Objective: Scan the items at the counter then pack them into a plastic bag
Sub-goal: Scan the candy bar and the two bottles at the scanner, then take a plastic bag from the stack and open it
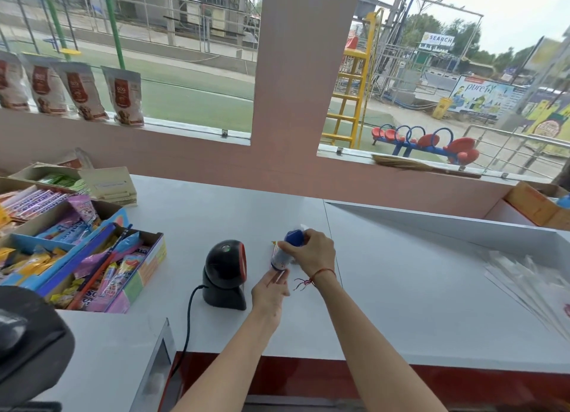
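Observation:
A small white bottle with a blue cap (282, 254) is held upright just right of the black barcode scanner (225, 273) on the white counter (401, 303). My right hand (311, 251) grips the bottle from above around its cap and upper body. My left hand (270, 290) touches the bottle's bottom with its fingertips. The scanner's red window faces right, toward the bottle. A stack of clear plastic bags (533, 282) lies flat on the counter at the far right.
Open cardboard boxes of colourful snack packets (92, 263) fill the counter's left side. The scanner's black cable (188, 328) runs down over the front edge. A brown carton (536, 205) sits at the back right. Pouches (123, 97) stand on the window sill.

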The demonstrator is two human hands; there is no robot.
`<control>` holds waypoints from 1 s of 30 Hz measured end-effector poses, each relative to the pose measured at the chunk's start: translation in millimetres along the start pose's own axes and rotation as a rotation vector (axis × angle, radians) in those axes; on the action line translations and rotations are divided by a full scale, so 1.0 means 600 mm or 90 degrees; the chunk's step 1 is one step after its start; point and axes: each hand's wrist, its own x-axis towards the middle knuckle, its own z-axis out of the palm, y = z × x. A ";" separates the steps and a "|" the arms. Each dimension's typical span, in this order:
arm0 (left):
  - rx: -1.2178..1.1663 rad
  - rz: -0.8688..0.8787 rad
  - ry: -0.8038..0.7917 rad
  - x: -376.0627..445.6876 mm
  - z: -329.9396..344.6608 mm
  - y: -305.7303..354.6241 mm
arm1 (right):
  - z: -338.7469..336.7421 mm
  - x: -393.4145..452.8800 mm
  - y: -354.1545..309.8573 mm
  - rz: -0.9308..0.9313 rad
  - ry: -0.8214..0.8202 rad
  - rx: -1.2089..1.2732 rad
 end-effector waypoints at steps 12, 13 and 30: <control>0.360 -0.026 -0.047 0.070 0.075 -0.054 | -0.002 0.061 0.148 0.079 0.017 -0.043; 0.367 -0.019 -0.043 0.069 0.073 -0.054 | 0.001 0.064 0.155 0.070 0.008 -0.053; 0.742 0.435 0.237 -0.306 -0.229 -0.069 | 0.108 -0.355 0.091 -0.278 0.029 0.131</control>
